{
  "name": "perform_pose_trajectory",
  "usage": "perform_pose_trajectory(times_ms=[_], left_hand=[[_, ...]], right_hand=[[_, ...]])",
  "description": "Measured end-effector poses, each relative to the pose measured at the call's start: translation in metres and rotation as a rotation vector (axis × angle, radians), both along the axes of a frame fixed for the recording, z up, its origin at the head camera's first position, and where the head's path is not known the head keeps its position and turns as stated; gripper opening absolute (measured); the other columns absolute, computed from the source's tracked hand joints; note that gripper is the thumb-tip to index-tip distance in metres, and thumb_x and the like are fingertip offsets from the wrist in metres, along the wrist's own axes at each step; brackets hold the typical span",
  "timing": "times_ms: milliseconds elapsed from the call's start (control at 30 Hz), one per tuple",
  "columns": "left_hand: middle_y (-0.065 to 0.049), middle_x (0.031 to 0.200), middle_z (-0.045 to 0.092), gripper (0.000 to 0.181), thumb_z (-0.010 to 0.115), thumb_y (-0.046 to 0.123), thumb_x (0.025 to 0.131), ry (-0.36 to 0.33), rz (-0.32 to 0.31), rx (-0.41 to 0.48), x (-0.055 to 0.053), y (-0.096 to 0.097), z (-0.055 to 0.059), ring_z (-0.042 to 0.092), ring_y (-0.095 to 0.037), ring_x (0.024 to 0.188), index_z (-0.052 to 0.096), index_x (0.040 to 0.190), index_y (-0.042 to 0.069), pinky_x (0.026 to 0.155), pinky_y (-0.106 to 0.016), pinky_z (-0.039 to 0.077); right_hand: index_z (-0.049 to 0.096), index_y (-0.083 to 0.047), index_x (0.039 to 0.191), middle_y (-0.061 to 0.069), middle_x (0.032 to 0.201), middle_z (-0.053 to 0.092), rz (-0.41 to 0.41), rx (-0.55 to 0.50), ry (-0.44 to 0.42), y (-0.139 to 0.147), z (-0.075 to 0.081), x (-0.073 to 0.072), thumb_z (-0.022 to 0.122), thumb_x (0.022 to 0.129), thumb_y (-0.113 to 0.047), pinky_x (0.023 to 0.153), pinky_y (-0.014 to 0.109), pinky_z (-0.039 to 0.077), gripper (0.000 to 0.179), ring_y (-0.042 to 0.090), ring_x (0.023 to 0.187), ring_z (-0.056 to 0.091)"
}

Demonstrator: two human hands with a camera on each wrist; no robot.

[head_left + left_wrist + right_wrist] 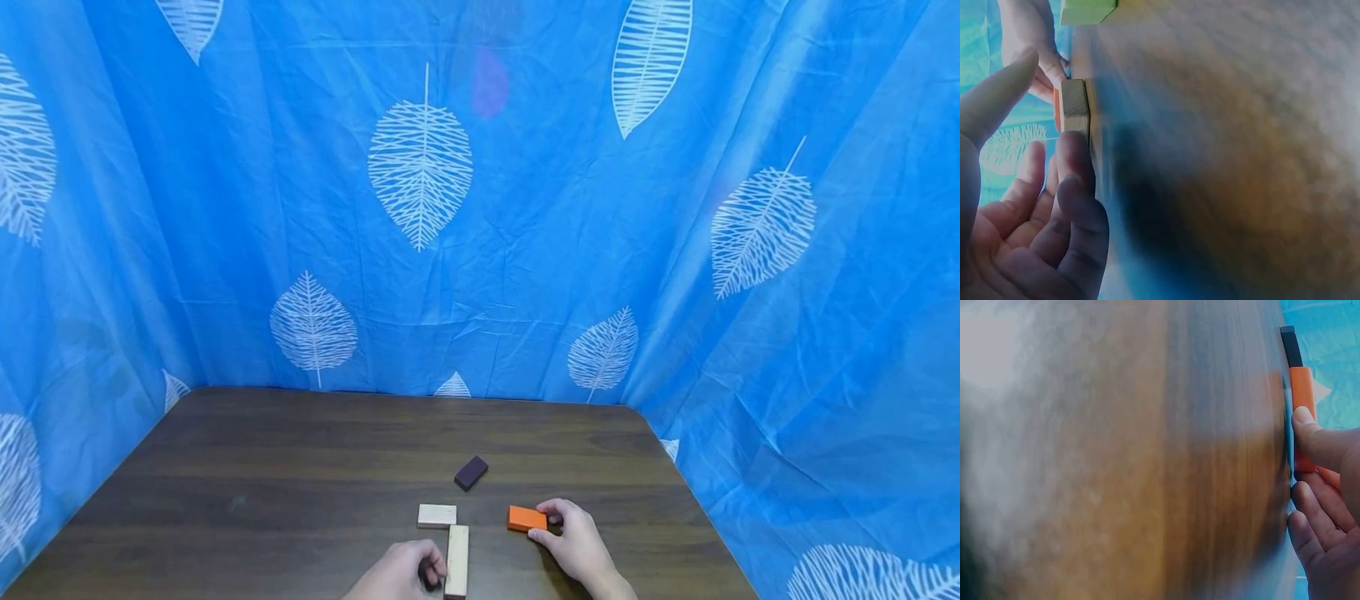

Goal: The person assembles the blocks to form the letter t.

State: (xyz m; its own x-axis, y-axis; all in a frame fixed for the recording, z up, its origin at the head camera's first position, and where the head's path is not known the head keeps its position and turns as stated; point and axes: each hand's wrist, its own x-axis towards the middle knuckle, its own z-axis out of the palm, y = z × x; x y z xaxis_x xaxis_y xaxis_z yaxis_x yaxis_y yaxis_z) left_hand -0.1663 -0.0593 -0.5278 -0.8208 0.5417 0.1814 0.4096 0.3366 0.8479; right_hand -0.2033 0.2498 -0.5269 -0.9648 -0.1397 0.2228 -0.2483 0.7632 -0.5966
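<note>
My right hand (576, 542) pinches an orange block (527, 518) between thumb and fingers, close to the tabletop. In the right wrist view the thumb lies on one side of the orange block (1302, 384). My left hand (405, 571) is beside a long pale wooden block (457, 560), its fingers loosely bent. The left wrist view shows the thumb well apart from the fingers, with a fingertip at the wooden block (1075, 100); whether they touch I cannot tell. A shorter pale block (437, 516) lies crosswise at the long block's far end.
A dark block (471, 472) lies farther back on the brown wooden table (300, 450). Part of a green block (1088, 11) shows at the top of the left wrist view. A blue curtain (510, 275) with white leaf prints surrounds the table's back and sides.
</note>
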Motion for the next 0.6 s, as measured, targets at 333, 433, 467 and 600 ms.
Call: perform_pose_trajectory(times_ms=[333,433,467,600], left_hand=[[0.014,0.075,0.058,0.034,0.086,-0.003,0.066,-0.045,-0.014,-0.009,0.0,-0.0011,0.0041,0.052,0.001,0.069,0.063,0.086,0.012,0.066,-0.023,0.044],[0.014,0.075,0.058,0.037,0.087,-0.002,0.065,-0.055,-0.015,-0.003,0.0,-0.0012,0.0044,0.052,0.0,0.069,0.062,0.088,0.012,0.066,-0.023,0.043],[0.014,0.075,0.058,0.037,0.087,-0.002,0.065,-0.063,-0.013,-0.003,0.0001,-0.0013,0.0045,0.052,0.0,0.069,0.062,0.089,0.013,0.066,-0.023,0.043],[0.012,0.076,0.058,0.038,0.087,-0.002,0.066,-0.098,-0.007,0.002,0.0001,-0.0022,0.0049,0.052,-0.001,0.069,0.062,0.091,0.011,0.066,-0.023,0.042]], right_hand=[[0.07,-0.009,0.104,0.0,0.1,0.066,0.016,-0.013,-0.048,-0.0092,0.0036,-0.0021,0.085,0.08,-0.022,0.077,0.036,0.051,0.031,0.016,0.088,0.061],[0.07,-0.009,0.103,0.0,0.1,0.066,0.012,-0.017,-0.04,-0.0097,0.0027,-0.0021,0.086,0.08,-0.021,0.077,0.036,0.051,0.031,0.016,0.088,0.062],[0.07,-0.009,0.103,0.0,0.1,0.066,0.012,-0.017,-0.034,-0.0097,0.0022,-0.0021,0.086,0.08,-0.021,0.077,0.036,0.051,0.031,0.016,0.088,0.062],[0.07,-0.01,0.103,0.0,0.1,0.066,0.016,-0.011,-0.021,-0.0101,0.0004,-0.0018,0.086,0.079,-0.021,0.077,0.036,0.051,0.031,0.016,0.087,0.062]])
